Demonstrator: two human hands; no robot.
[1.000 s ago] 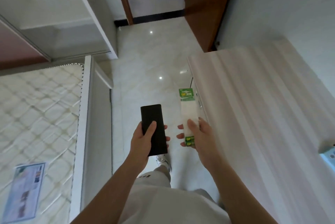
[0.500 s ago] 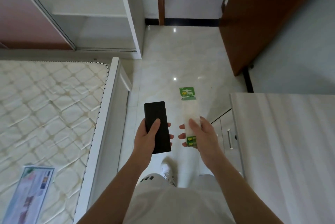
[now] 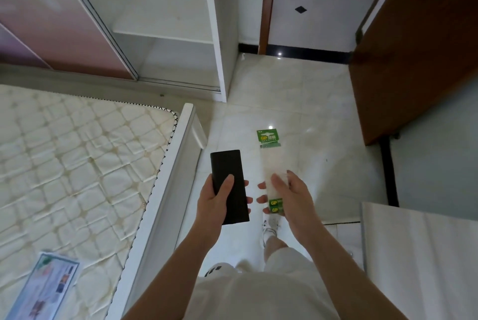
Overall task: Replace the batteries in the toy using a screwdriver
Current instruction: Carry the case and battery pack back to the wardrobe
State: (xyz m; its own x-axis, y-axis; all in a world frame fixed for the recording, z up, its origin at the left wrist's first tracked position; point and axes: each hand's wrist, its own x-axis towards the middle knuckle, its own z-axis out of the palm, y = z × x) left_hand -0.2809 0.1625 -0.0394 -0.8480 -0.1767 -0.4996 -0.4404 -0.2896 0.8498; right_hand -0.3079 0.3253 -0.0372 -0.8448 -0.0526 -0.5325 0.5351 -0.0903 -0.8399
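Left fingers (image 3: pixel 226 185) grip flat black case (image 3: pixel 227 172); right fingers (image 3: pixel 279 182) pinch clear green-topped battery strip (image 3: pixel 270 162), right of bed frame (image 3: pixel 168 185). We should carry both level.

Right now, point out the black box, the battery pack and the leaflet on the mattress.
black box (image 3: pixel 227 164): head view, its bare upper face.
battery pack (image 3: pixel 268 136): head view, its green header card.
leaflet (image 3: pixel 49 286): head view, its middle.

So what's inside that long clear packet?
Green GP-labelled batteries show at the lower end of the packet, held in the right hand. The stretch above looks empty. That hand covers part, so a count isn't possible.
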